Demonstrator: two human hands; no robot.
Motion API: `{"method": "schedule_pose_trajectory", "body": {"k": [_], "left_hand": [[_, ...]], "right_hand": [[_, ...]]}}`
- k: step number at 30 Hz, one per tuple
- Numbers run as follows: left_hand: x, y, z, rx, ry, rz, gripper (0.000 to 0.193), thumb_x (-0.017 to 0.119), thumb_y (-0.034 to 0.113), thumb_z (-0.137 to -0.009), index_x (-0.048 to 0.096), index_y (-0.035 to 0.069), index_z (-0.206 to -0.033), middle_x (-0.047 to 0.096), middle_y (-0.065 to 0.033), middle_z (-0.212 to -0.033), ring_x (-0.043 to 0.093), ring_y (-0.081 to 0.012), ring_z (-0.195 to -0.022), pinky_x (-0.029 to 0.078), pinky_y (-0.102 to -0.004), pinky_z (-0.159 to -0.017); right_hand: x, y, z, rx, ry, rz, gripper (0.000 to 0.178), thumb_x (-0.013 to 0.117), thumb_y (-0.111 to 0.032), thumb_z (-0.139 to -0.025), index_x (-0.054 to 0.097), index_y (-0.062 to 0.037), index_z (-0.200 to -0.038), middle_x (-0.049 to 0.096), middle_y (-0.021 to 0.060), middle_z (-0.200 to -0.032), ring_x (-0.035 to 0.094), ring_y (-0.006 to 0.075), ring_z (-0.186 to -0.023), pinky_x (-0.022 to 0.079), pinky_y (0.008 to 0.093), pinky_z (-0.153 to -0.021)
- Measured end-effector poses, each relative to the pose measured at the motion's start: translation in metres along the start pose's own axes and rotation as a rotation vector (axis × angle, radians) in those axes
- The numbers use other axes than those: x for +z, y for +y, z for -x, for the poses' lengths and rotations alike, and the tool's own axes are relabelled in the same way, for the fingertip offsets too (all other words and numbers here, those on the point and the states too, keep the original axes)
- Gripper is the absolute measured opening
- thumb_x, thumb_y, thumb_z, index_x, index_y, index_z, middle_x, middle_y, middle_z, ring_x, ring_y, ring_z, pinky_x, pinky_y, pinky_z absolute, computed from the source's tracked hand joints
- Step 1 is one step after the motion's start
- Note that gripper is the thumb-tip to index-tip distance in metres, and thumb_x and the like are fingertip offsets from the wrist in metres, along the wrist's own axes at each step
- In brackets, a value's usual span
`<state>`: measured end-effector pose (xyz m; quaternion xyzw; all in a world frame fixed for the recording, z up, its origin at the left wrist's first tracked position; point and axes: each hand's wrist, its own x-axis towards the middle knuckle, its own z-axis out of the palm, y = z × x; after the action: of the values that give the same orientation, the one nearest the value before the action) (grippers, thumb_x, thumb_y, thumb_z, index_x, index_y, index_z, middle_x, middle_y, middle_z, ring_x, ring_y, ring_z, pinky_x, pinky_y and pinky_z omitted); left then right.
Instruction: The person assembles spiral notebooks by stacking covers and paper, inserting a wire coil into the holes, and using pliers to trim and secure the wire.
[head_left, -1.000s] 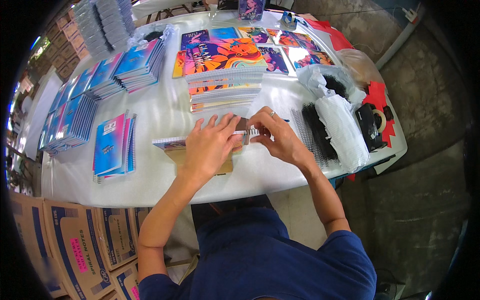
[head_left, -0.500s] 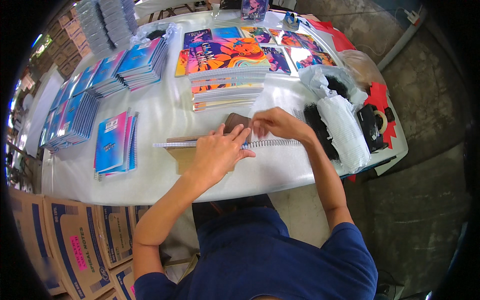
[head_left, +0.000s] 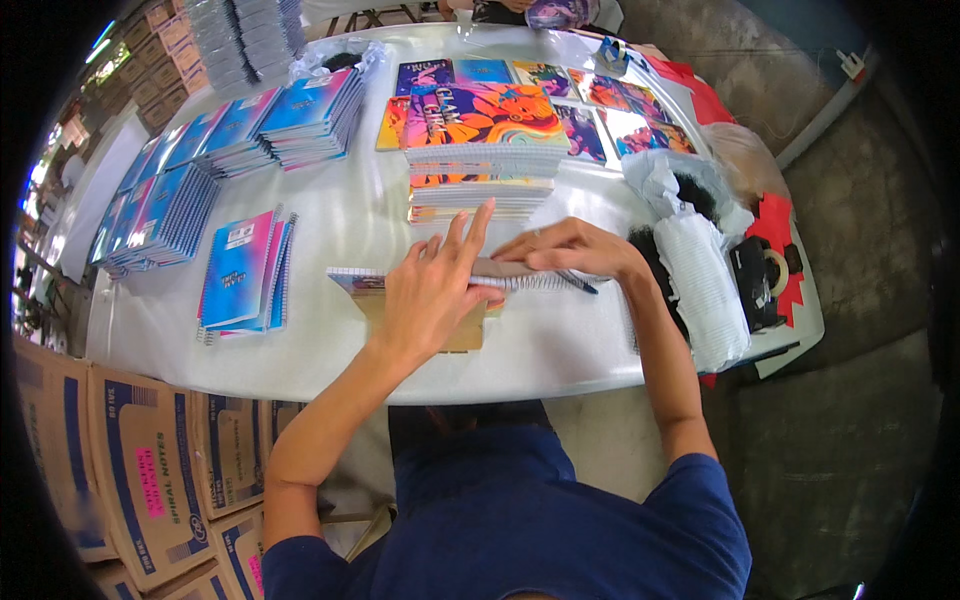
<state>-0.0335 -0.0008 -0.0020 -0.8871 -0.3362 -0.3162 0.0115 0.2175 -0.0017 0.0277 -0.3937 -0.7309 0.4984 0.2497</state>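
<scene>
A notebook [head_left: 459, 337] with a tan cardboard back stands tilted near the front of the table, its punched edge up. My left hand [head_left: 428, 290] grips it, thumb against the edge and the other fingers raised and spread. A wire spiral coil [head_left: 543, 283] runs along that edge and sticks out past its right end, finishing in a dark tip. My right hand [head_left: 580, 248] holds a flat brown pad [head_left: 497, 268] against the coil's far side. Its fingers lie bent over the pad. My left fingers hide part of the edge.
Stacks of blue-pink notebooks [head_left: 310, 115] fill the left, with a few more [head_left: 240, 272] nearer. Behind my hands is a colourful notebook stack [head_left: 485, 115]. Black coils [head_left: 648, 270], a white wrapped bundle [head_left: 705, 290] and a tape roll [head_left: 776, 272] lie right. Cartons [head_left: 145, 470] stand lower left.
My right hand has taken up the brown pad, which lay behind the notebook, and brought it to the coil. My left fingers have lifted and spread. The whole view has shifted slightly.
</scene>
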Motion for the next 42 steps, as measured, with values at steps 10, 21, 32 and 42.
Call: {"method": "schedule_pose_trajectory", "body": {"k": [10, 21, 32, 42], "left_hand": [[-0.002, 0.0, -0.006, -0.09, -0.024, 0.048, 0.114, 0.077, 0.051, -0.063, 0.014, 0.021, -0.153, 0.063, -0.0115, -0.122, 0.066, -0.0359, -0.089, 0.056, -0.0416, -0.068], [-0.008, 0.003, -0.011, -0.181, -0.159, 0.033, 0.094, 0.074, 0.051, -0.07, 0.032, 0.016, -0.147, 0.068, -0.0132, -0.11, 0.065, -0.0353, -0.098, 0.053, -0.0448, -0.081], [-0.013, -0.001, -0.007, -0.044, -0.293, 0.07, 0.046, 0.064, 0.027, -0.087, 0.054, 0.011, -0.13, 0.06, -0.0068, -0.129, 0.056, -0.0323, -0.119, 0.037, -0.0498, -0.106], [-0.014, -0.001, -0.004, -0.054, -0.314, 0.128, 0.042, 0.061, 0.019, -0.089, 0.055, 0.011, -0.129, 0.058, -0.0088, -0.131, 0.056, -0.0319, -0.119, 0.036, -0.0483, -0.107]], "right_hand": [[-0.002, 0.006, -0.005, 0.071, 0.071, 0.048, 0.042, 0.067, -0.031, -0.087, 0.069, 0.0056, -0.108, 0.065, 0.0188, -0.118, 0.058, 0.0326, -0.112, 0.04, 0.0406, -0.101], [0.01, 0.033, -0.006, 0.082, 0.076, 0.083, 0.033, 0.057, -0.023, -0.096, 0.066, 0.0029, -0.115, 0.064, 0.0179, -0.122, 0.058, 0.0249, -0.114, 0.043, 0.0342, -0.098], [0.075, -0.02, 0.005, -0.22, 0.533, 0.55, 0.02, 0.07, -0.003, -0.078, 0.057, -0.0021, -0.093, 0.06, 0.0096, -0.091, 0.061, 0.0258, -0.084, 0.049, 0.0367, -0.069], [0.098, -0.02, 0.004, -0.252, 0.659, 0.746, 0.02, 0.069, -0.006, -0.078, 0.057, -0.0038, -0.094, 0.055, 0.0115, -0.089, 0.059, 0.0317, -0.083, 0.048, 0.0415, -0.065]]}}
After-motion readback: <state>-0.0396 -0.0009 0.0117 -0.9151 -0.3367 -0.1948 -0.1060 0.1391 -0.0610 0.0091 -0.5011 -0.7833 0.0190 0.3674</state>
